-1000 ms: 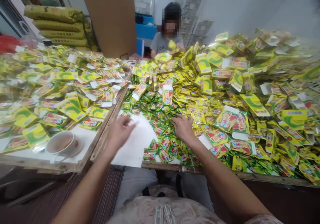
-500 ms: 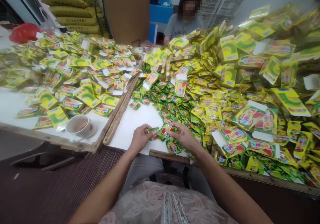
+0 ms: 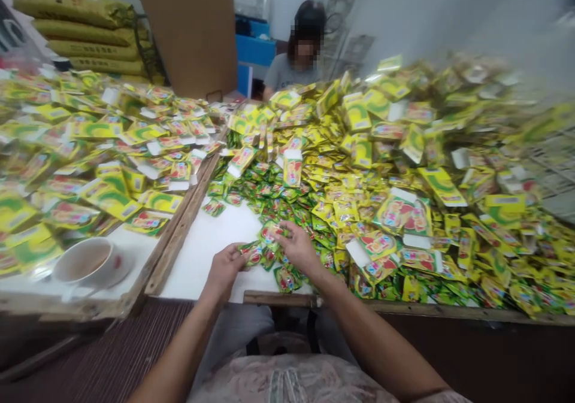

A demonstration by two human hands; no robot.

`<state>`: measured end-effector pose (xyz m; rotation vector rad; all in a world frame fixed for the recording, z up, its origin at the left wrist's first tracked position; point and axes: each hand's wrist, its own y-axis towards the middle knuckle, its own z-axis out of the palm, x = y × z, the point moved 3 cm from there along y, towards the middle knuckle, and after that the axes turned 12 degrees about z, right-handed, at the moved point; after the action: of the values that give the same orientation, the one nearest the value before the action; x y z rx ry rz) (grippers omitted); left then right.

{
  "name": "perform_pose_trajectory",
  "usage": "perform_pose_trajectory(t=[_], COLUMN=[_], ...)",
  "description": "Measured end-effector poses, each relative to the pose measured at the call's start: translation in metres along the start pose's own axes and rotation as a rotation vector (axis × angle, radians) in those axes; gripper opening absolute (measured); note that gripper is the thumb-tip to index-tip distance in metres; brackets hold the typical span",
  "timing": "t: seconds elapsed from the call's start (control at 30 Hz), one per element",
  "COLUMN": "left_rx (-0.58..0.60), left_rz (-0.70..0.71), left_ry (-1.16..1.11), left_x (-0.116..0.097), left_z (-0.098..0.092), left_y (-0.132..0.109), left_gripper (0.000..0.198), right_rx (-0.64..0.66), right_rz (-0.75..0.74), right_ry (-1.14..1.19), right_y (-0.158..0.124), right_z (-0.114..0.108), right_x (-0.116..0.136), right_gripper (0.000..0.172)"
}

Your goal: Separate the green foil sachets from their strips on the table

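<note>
My left hand point(image 3: 223, 272) pinches a small green sachet point(image 3: 250, 252) with red printing between thumb and fingers. Close beside it, my right hand point(image 3: 300, 250) grips another green sachet point(image 3: 270, 235), held slightly higher. The two sachets appear to touch or overlap; I cannot tell which. Below them, a further green packet point(image 3: 287, 278) lies near the table's front edge. Behind and to the right of my hands spreads a heap of loose green sachets point(image 3: 287, 202), blending into yellow ones point(image 3: 344, 202).
Yellow-green boxes point(image 3: 442, 187) are piled on the right, and more boxes point(image 3: 108, 196) cover the left table. A cup of brown liquid point(image 3: 92, 265) stands near the left front. A wooden strip point(image 3: 188, 220) divides the tables. Across sits another person point(image 3: 291, 70); stacked sacks point(image 3: 90, 32) stand behind.
The view has swung right, so the tables and cup sit further left in the picture. Both hands keep their sachets; the right one has risen slightly relative to the left.
</note>
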<state>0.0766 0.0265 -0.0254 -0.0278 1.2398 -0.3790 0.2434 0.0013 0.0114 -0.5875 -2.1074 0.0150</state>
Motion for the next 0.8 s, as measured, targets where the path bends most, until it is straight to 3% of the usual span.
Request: perform_pose_trajectory(t=[0.13, 0.23, 0.37, 0.47, 0.6, 0.8], left_rx=[0.091, 0.064, 0.049, 0.043, 0.03, -0.051], left_rz=[-0.074, -0.046, 0.006, 0.053, 0.11, 0.177], left_ry=[-0.083, -0.075, -0.04, 0.008, 0.03, 0.068], left_x=[0.004, 0.004, 0.001, -0.002, -0.002, 0.0], left_z=[0.009, 0.015, 0.021, 0.022, 0.017, 0.003], left_y=[0.002, 0.003, 0.006, 0.007, 0.008, 0.01], left_gripper=[0.04, 0.037, 0.038, 0.038, 0.035, 0.036], right_rx=[-0.186, -0.386, -0.393, -0.394, -0.377, -0.161], right_rz=[-0.156, -0.112, -0.101, -0.221, -0.341, -0.347], right_ry=[-0.433, -0.812, -1.082, -1.041, -0.823, -0.67], right_y=[0.008, 0.018, 0.039, 0.042, 0.029, 0.016], right_z=[-0.035, -0.07, -0.091, -0.087, -0.064, -0.016], right_x=[0.016, 0.016, 0.005, 0.003, 0.004, -0.009], right_gripper=[0.039, 0.029, 0.019, 0.019, 0.021, 0.019])
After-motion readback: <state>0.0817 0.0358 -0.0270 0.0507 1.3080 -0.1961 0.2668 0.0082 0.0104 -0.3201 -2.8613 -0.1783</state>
